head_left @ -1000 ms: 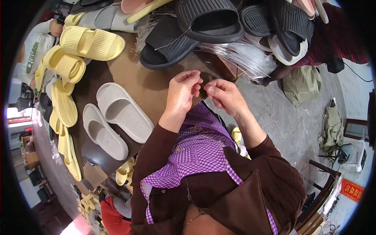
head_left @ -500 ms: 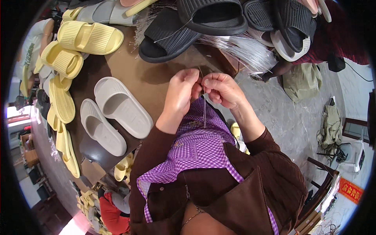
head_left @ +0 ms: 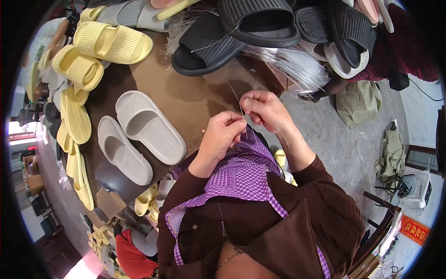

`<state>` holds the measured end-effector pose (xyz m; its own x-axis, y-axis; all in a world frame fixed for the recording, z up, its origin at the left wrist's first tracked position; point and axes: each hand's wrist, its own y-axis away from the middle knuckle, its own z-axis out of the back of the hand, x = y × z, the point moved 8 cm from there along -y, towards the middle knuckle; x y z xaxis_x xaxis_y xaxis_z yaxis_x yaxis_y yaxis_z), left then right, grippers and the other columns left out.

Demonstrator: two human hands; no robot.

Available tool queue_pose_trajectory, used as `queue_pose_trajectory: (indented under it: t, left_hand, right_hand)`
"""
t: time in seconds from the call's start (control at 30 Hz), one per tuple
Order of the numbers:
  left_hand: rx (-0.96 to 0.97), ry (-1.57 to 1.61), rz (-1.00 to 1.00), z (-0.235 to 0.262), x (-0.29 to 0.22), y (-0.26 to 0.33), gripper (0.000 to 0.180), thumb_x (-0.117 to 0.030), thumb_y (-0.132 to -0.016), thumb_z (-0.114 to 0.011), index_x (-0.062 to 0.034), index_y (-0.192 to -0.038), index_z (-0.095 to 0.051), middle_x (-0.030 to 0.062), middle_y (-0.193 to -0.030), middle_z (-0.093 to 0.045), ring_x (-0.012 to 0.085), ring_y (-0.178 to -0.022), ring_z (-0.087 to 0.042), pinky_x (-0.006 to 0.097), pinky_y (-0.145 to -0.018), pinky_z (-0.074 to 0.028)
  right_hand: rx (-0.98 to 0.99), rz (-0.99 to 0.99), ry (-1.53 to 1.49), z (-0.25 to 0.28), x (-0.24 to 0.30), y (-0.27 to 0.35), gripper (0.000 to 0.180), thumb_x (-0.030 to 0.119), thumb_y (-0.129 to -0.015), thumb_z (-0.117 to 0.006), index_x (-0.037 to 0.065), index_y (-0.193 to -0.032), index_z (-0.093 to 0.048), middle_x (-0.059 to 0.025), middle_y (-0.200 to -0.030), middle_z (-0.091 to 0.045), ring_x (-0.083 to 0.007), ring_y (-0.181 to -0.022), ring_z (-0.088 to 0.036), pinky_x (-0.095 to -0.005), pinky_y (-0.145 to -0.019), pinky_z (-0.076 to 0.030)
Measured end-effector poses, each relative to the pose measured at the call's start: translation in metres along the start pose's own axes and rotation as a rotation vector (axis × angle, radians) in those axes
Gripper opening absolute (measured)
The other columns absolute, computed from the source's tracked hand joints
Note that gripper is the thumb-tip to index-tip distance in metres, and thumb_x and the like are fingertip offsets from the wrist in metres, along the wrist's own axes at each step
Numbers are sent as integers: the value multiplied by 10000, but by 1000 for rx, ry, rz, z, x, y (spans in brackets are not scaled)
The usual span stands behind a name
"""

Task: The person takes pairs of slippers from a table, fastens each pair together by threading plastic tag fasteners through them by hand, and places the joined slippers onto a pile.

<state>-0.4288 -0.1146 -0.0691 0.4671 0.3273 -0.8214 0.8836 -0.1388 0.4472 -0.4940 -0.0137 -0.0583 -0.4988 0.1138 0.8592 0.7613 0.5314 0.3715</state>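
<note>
Above my apron, a thin pale strand (head_left: 234,93) is pinched between my hands, its free end sticking up toward the table. My left hand (head_left: 220,136) closes on it lower down, thumb against fingers. Just above and to the right, my right hand (head_left: 266,110) grips it between thumb and fingertips. A pair of grey slippers (head_left: 151,126) lies side by side on the brown table (head_left: 153,76), left of my hands. Beyond my hands are black slippers (head_left: 209,44), with a similar thin strand across them.
A bundle of white strands (head_left: 292,65) lies at the table's far right edge. Yellow slippers (head_left: 114,43) line the table's left side. A green bag (head_left: 358,103) stands on the grey floor at right. Another person in red (head_left: 132,253) is at lower left.
My left hand has come down toward me and my right hand has shifted slightly right. More of the strand now shows above my fingers.
</note>
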Motion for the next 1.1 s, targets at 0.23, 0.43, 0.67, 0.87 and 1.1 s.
queue_pose_trajectory:
  t: [0.23, 0.43, 0.67, 0.87, 1.1]
  left_hand:
    - [-22, -3, -14, 4, 2, 5, 99, -111, -863, -607, -18, -886, -579, 13, -686, -585, 32, -488, -476, 152, -394, -347]
    - [-24, 10, -32, 6, 3, 8, 81, -105, -862, -596, -31, -857, -564, 12, -679, -579, 36, -480, -472, 157, -388, -338]
    - [-20, 53, -10, 12, 5, 17, 71, -101, -869, -568, -40, -842, -543, 24, -672, -574, 44, -468, -466, 163, -381, -323]
    - [-77, 79, -38, 42, 1, 40, 67, -88, -885, -540, -37, -853, -512, 43, -678, -567, 48, -449, -441, 168, -370, -305]
    - [-160, 121, -87, 74, -7, 65, 56, -76, -894, -527, -35, -868, -497, 47, -667, -545, 45, -440, -417, 168, -366, -291]
  right_hand:
    - [76, -45, 208, 1, -13, 4, 155, 154, -840, -638, 21, -918, -623, 15, -709, -567, -37, -503, -455, -181, -435, -346]
    - [81, 5, 389, -9, -5, 8, 140, 162, -836, -637, 35, -894, -622, 26, -713, -573, -36, -545, -472, -198, -470, -376]
    - [35, -4, 481, -7, -3, 9, 143, 169, -839, -624, 30, -872, -626, 5, -689, -583, -61, -571, -508, -221, -497, -402]
    - [-184, 421, 820, 16, 47, 19, 146, 151, -870, -584, 6, -854, -600, -24, -710, -596, -97, -633, -566, -251, -553, -457]
    - [-502, 776, 1495, 2, 140, 47, 143, 159, -835, -599, 27, -888, -606, -140, -782, -628, -290, -706, -631, -363, -609, -487]
